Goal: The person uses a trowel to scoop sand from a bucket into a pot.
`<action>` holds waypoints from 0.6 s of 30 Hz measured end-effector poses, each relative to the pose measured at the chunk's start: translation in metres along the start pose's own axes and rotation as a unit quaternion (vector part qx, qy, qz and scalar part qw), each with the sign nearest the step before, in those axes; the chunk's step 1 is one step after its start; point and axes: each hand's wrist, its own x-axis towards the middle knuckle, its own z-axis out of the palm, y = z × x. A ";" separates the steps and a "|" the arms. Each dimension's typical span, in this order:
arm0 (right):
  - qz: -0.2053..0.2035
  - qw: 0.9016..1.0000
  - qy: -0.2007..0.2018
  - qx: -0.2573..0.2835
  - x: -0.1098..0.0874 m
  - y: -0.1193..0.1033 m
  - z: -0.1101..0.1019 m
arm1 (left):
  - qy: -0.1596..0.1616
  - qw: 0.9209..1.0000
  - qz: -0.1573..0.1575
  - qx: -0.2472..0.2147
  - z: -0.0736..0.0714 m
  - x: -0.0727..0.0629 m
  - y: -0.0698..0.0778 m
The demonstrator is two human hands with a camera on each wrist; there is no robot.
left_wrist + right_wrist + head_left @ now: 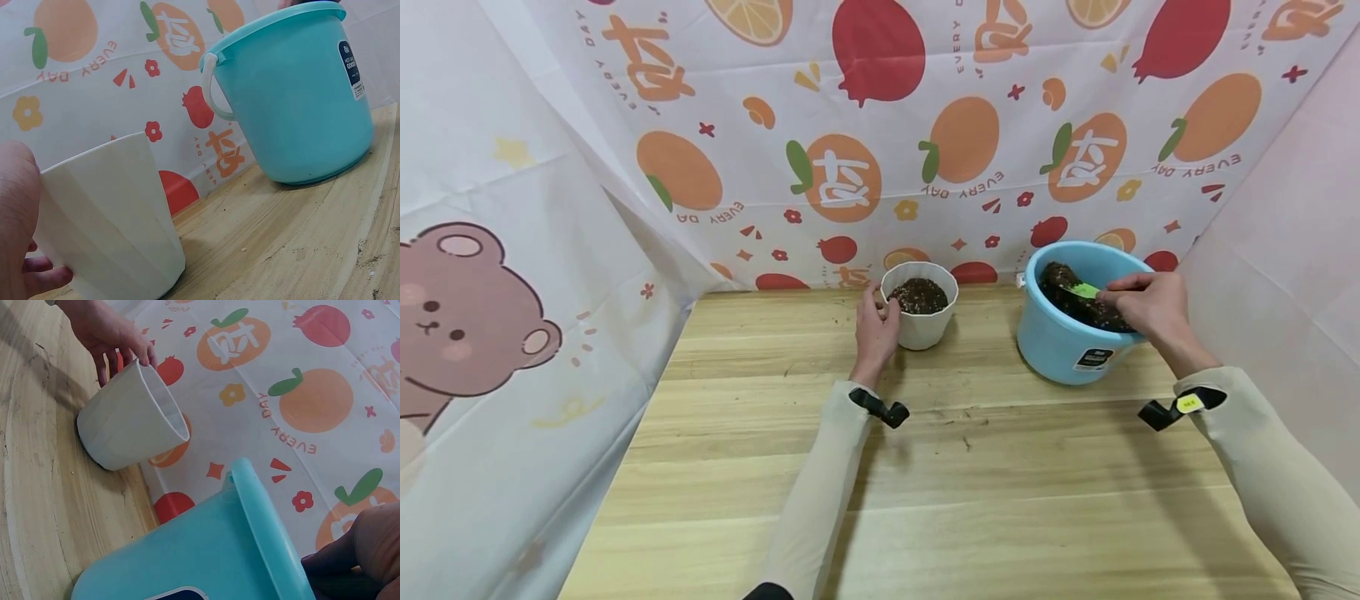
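My left hand (877,329) grips the rim of a white faceted plant pot (112,219), with the thumb at the rim and fingers along the outside. Dark potting soil (919,296) lies inside that pot, below its rim. Over at the right, my right hand (1152,307) reaches over the rim of a light blue bucket (1060,354) and pinches a green trowel (1084,290). The trowel's far end is hidden by dark soil in the bucket. In the right wrist view, only part of the right hand (378,547) shows, beyond the bucket's rim.
Both containers stand upright near the back of a wooden table (925,500), with a gap between them. Crumbs of soil (967,443) are scattered on the wood. A fruit-print curtain (820,75) hangs right behind, and pale sheets (1285,250) close off the sides.
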 end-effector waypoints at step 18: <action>0.015 1.000 -0.005 0.024 -0.003 0.002 -0.009 | -0.002 1.000 -0.001 0.002 0.001 0.000 0.000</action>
